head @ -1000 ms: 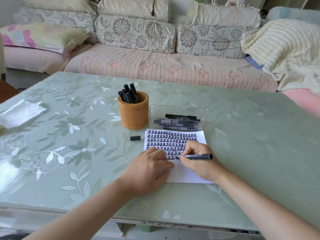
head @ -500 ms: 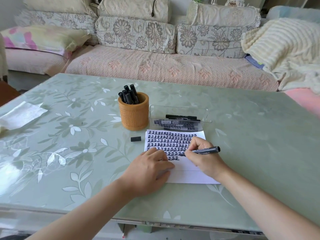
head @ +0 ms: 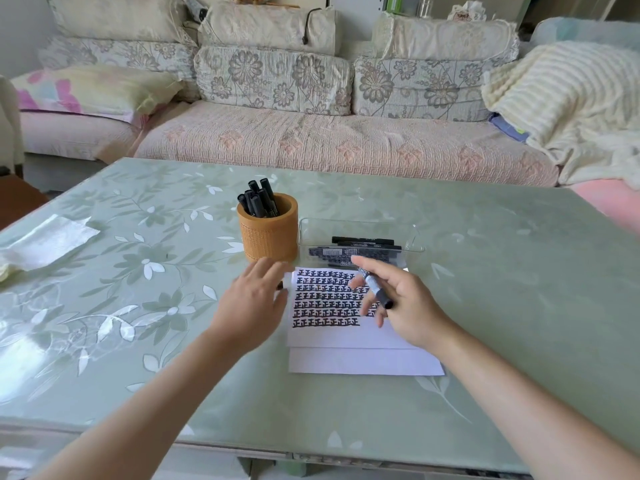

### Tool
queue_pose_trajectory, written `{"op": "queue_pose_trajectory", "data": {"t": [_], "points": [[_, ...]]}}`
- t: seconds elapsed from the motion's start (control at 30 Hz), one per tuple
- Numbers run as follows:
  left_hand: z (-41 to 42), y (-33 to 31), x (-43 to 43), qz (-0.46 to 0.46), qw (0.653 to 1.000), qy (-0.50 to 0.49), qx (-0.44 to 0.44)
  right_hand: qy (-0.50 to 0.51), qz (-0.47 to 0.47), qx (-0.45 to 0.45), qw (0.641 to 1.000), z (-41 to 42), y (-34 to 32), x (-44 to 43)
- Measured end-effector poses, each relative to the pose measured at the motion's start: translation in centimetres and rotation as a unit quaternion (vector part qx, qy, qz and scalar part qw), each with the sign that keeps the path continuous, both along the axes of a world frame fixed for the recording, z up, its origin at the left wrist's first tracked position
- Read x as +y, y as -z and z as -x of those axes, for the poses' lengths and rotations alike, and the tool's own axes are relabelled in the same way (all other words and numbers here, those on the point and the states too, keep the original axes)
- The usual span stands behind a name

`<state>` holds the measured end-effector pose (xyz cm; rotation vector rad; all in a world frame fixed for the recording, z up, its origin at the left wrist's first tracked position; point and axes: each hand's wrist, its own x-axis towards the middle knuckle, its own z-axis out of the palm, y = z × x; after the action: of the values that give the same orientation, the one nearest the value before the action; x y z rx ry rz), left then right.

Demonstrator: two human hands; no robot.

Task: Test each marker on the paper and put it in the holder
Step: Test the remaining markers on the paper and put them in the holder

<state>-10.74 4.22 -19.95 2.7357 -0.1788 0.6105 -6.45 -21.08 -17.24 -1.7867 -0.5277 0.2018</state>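
My right hand [head: 403,303] holds a black marker [head: 375,288] lifted above the white paper [head: 349,337], which is covered with rows of black marks. My left hand [head: 254,299] hovers with spread fingers at the paper's left edge, just in front of the brown round holder [head: 267,233]. Several black markers [head: 259,202] stand in the holder. The marker's loose cap is mostly hidden under my left fingers. Behind the paper, a clear plastic tray [head: 360,226] holds more black markers [head: 360,249].
A crumpled clear wrapper [head: 41,240] lies at the table's left edge. The green floral table [head: 138,323] stretches wide on both sides. Behind it runs a sofa [head: 311,143] with cushions and a cream blanket [head: 568,98].
My right hand lifted the marker off the paper and turned it. My left hand left the paper and moved up and left toward the cap by the holder.
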Motion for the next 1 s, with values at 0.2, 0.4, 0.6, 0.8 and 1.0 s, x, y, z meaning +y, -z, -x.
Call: {"op": "queue_pose_trajectory", "data": {"t": [0.2,0.4,0.6,0.8,1.0], "points": [[-0.8,0.6,1.7,-0.014,0.994,-0.061,0.092,0.003,-0.011,0.037,0.999,-0.1,-0.9,1.0],[-0.9,-0.2,1.2,0.046,0.998,-0.029,0.042,0.034,0.08,-0.061,0.994,-0.6,-0.6,0.6],[-0.1,-1.4,-0.6,0.098,0.994,0.043,-0.01,0.087,0.193,-0.133,0.968,-0.8,-0.6,0.3],[0.2,-1.4,-1.3,0.098,0.992,0.074,-0.012,0.089,0.205,-0.178,0.958,-0.4,-1.1,0.5],[0.2,-1.5,-1.6,0.092,0.991,0.092,-0.017,0.082,0.227,-0.194,0.951,-0.4,-1.0,0.5]]}}
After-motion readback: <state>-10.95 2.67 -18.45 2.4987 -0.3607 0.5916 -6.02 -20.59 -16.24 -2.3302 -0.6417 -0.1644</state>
